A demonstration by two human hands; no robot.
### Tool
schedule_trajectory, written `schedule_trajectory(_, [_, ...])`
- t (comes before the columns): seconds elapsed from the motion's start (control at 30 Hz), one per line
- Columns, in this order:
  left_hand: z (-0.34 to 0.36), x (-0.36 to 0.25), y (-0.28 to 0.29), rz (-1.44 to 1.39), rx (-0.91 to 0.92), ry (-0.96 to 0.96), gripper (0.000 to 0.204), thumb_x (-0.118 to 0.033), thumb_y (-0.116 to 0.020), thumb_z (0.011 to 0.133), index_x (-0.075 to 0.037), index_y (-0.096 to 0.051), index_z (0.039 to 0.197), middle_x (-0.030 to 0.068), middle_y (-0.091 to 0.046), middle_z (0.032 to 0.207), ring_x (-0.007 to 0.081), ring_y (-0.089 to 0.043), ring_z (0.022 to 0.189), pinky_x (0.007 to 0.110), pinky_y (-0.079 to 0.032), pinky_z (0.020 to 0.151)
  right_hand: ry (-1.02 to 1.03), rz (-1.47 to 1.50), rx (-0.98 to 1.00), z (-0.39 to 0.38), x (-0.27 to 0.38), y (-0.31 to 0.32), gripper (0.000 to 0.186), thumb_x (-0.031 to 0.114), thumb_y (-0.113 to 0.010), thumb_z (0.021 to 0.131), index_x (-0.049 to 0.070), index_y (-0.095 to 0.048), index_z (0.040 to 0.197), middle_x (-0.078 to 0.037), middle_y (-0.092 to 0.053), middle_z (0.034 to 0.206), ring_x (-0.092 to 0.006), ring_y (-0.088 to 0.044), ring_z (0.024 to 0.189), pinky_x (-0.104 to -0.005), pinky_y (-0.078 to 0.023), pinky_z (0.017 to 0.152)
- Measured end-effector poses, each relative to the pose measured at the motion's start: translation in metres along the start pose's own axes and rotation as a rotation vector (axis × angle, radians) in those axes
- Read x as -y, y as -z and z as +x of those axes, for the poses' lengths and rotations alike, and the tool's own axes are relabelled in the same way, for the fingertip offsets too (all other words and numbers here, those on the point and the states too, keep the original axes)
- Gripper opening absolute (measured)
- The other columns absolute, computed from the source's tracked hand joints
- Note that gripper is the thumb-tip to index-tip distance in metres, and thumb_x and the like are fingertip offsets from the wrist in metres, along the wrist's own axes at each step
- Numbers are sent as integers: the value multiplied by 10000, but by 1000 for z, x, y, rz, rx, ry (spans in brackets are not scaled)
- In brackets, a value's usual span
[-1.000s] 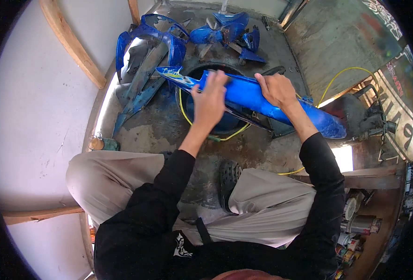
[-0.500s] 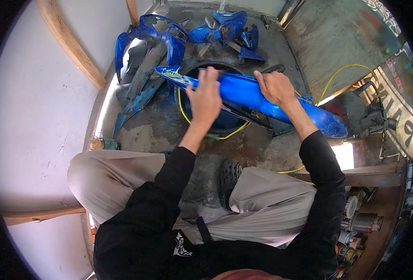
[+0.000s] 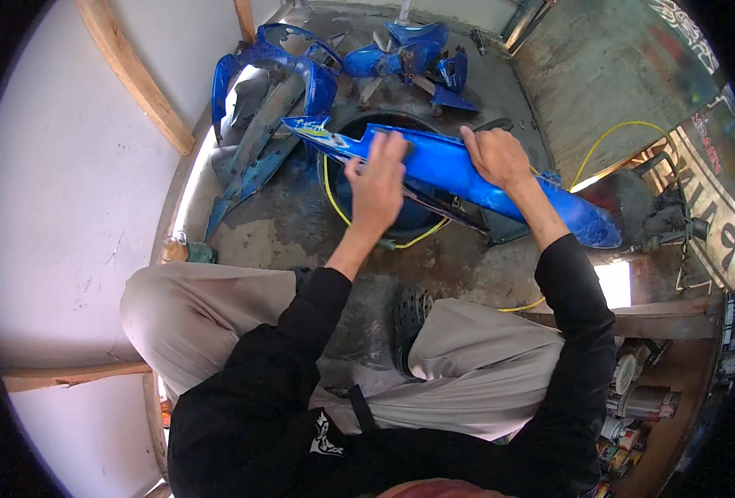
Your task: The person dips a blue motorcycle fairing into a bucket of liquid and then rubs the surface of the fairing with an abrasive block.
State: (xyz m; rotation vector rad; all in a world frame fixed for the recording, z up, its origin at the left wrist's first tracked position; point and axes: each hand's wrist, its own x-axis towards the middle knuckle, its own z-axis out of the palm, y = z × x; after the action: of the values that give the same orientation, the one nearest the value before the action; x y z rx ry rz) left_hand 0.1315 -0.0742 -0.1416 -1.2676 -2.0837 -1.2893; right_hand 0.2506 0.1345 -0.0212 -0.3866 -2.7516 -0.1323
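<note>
So the long blue motorbike body panel (image 3: 442, 170) lies slantwise over a dark round tub (image 3: 413, 224); can't tell if it's resting on the rim or just held up. Right hand (image 3: 500, 162) has it by the upper edge, thumb on top, other fingers mostly hidden. Left hand (image 3: 376, 187) is motion-blurred, fingers loosely bent against the face. There's a dark bit at the fingertips, but I can't tell if it's holding a pad.

Progress-wise I'd call this one partway: the middle is plain blue, while the pointed left end has white and yellow-green graphics on it. Can't judge the finish from here.

Past the tub there's a blue fairing frame (image 3: 322, 87), more blue fairing pieces (image 3: 417, 58) and a long dull grey-blue panel (image 3: 251, 178), all out of the hands. Whether any of those are finished, no clue.
</note>
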Motion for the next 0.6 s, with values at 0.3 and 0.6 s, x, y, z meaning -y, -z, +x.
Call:
schedule_trajectory(0.3, [-35, -63, -14, -48, 143, -201, 548, -154, -586, 985, -85, -524, 1525, 103, -481, 1628, 283, -406, 1534, 568, -261, 1102, 33, -37, -35, 3, -6, -14, 607, 398, -495, 1097, -2, -724, 703, -302, -681, 730, -492, -697, 713, -575, -576, 710])
schedule_trajectory(0.6, [1, 57, 14, 20, -9, 345, 475, -217, -428, 1120, -115, -498, 1579, 86, -461, 1666, 279, -364, 1573, 542, -250, 1150, 12, -37, 37, 9, -7, -12, 468, 359, -507, 1102, 32, -743, 864, -262, -678, 750, -500, -664, 739, -617, -509, 711])
